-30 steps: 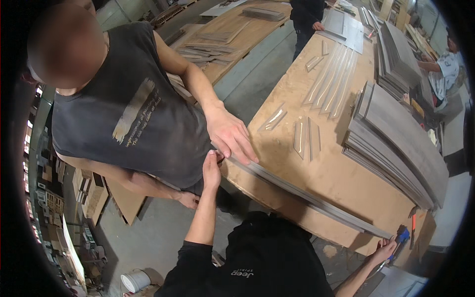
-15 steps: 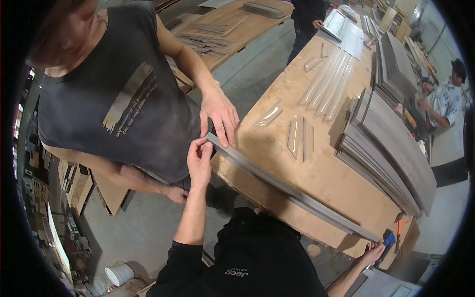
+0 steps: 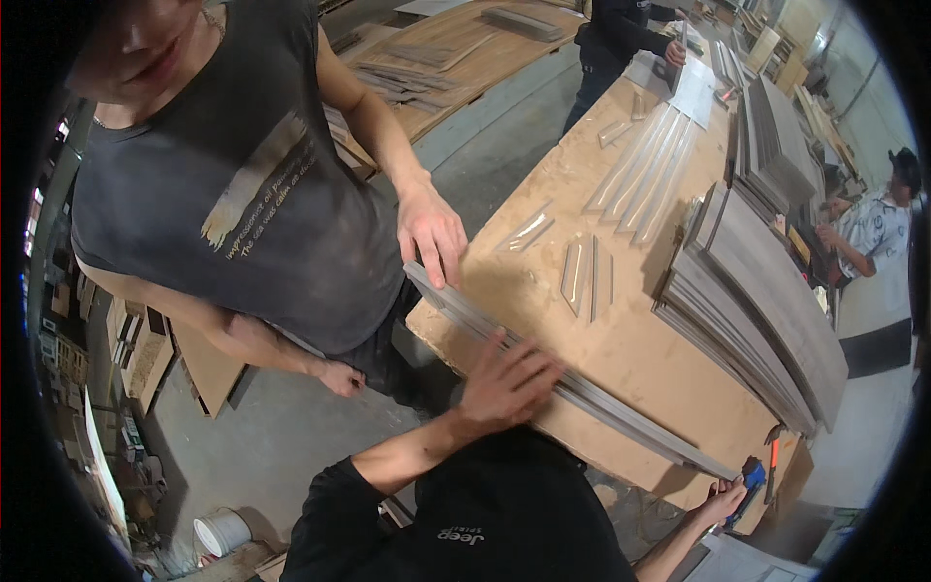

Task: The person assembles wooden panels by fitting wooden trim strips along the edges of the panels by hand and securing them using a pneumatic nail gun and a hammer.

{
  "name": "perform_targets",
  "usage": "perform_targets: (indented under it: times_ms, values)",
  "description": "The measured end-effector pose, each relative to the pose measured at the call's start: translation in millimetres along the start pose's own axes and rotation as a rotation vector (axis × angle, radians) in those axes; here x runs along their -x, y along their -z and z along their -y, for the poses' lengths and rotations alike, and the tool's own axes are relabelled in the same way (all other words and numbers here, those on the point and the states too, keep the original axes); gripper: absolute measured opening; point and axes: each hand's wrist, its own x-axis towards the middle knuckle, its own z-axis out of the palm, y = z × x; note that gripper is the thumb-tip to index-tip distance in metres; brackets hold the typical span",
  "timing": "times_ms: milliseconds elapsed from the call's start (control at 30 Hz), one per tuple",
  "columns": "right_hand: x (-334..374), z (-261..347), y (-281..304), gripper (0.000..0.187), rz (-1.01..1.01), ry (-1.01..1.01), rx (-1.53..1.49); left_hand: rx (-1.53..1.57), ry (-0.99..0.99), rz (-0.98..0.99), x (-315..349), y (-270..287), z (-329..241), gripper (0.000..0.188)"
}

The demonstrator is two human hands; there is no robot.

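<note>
A long grey wooden strip (image 3: pixel 621 417) lies along the near edge of the table, seemingly made of layered pieces. My left hand (image 3: pixel 509 380) is over its middle, fingers stretched out and slightly smeared by motion. At the strip's right end, my right hand (image 3: pixel 720 501) has its fingers closed around the tip. Just beyond that hand lies a blue and black tool (image 3: pixel 752 475), its kind hard to make out. A co-worker's hand (image 3: pixel 433 233) rests fingertips on the strip's far left end.
The wooden table (image 3: pixel 553 291) carries thin grey pieces (image 3: pixel 635 175) with glue lines and a stack of grey boards (image 3: pixel 747 301) on the right. An orange-handled hammer (image 3: pixel 773 464) lies at the right corner. Co-workers stand at left, back and right. A white bucket (image 3: pixel 223 532) stands on the floor.
My left hand has let go of the strip's left end and moved right to its middle. My right hand stays at the right end. At the back, a person has lifted a panel.
</note>
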Motion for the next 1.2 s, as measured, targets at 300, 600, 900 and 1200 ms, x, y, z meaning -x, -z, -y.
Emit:
perform_targets:
  times_ms: [300, 600, 900, 1200]
  values:
    - [-7.8, -5.7, 5.6, 0.022, 0.074, 0.063, -0.026, 0.185, -0.252, 0.08, -11.9, -35.6, -69.2, 0.033]
    - [7.8, -15.6, -12.5, 0.015, 0.056, 0.118, 0.049, 0.236, -0.393, 0.192, -54.6, -61.5, -118.3, 0.032]
    - [-19.9, 8.1, 14.3, 0.024, 0.335, 0.013, -0.096, 0.357, -0.597, 0.343, -76.9, -104.7, -213.4, 0.037]
    - [-255.2, -24.5, 62.1, 0.025, 0.188, 0.288, 0.853, 0.278, -0.473, 0.4, -74.8, -105.2, -230.5, 0.034]
